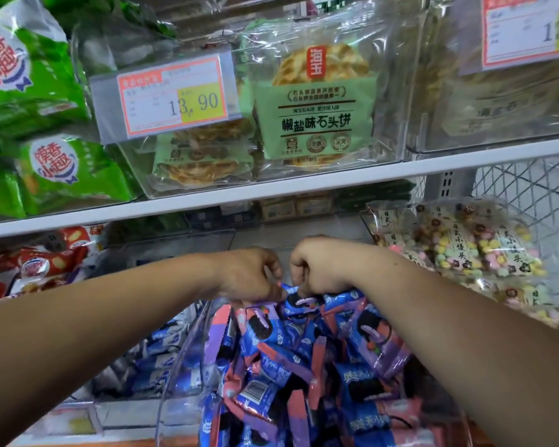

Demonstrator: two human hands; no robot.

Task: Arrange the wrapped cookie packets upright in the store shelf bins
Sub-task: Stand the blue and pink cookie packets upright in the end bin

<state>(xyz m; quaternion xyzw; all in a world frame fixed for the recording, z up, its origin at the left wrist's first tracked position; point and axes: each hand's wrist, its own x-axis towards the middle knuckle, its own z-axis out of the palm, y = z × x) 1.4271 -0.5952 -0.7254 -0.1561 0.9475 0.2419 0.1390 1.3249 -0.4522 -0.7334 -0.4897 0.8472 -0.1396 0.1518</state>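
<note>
A clear plastic bin (181, 346) on the lower shelf holds several blue, purple and pink wrapped cookie packets (291, 359), piled loosely and leaning at different angles. My left hand (249, 275) and my right hand (317, 266) meet at the back of the pile, knuckles nearly touching. The fingers of both hands curl down onto a blue packet (296, 296) at the far end of the bin and pinch its top edge. My fingertips are partly hidden behind the packets.
A white shelf edge (271, 188) runs just above my hands. Above it stand green flatbread packs (317, 108) and a price tag (171, 98). Red snack packs (39, 262) lie to the left, pastel candy bags (465, 250) to the right, and another bin of blue packets (155, 359) lower left.
</note>
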